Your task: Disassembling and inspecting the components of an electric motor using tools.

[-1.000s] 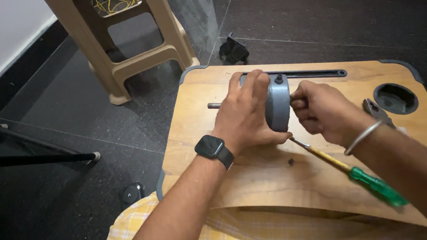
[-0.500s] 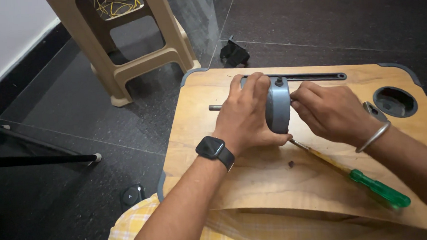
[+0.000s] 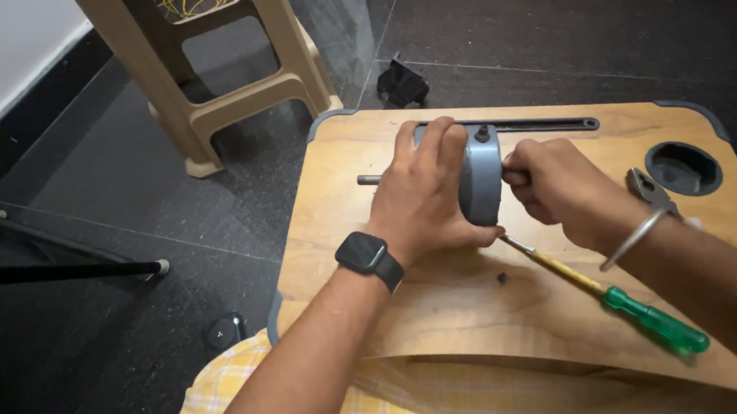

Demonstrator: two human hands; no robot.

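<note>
Gripping from both sides, the hands hold a round grey motor housing (image 3: 480, 184) upright on edge near the middle of the desk (image 3: 344, 225). The left hand (image 3: 422, 196), with a black smartwatch (image 3: 364, 254) on its wrist, wraps over the housing's left face, fingers curled across the top edge. The right hand (image 3: 552, 185), a metal bangle (image 3: 631, 239) at the wrist, is clenched around something on the housing's right side; what it grips is hidden by the fingers. A thin metal shaft (image 3: 370, 180) sticks out to the left past the left hand.

Just below the housing lies a green-handled screwdriver (image 3: 617, 299), its tip almost under the left palm, and a small dark screw (image 3: 501, 277) sits loose beside it. Grey pliers (image 3: 652, 190) rest near the round cup hole (image 3: 683, 168); a long dark bar (image 3: 541, 125) lies behind the housing.

Balanced on its narrow edge, the housing could probably tip or roll if either grip slackens. The loose screw could likely be swept off the desk by a wrist or by the screwdriver shifting.
</note>
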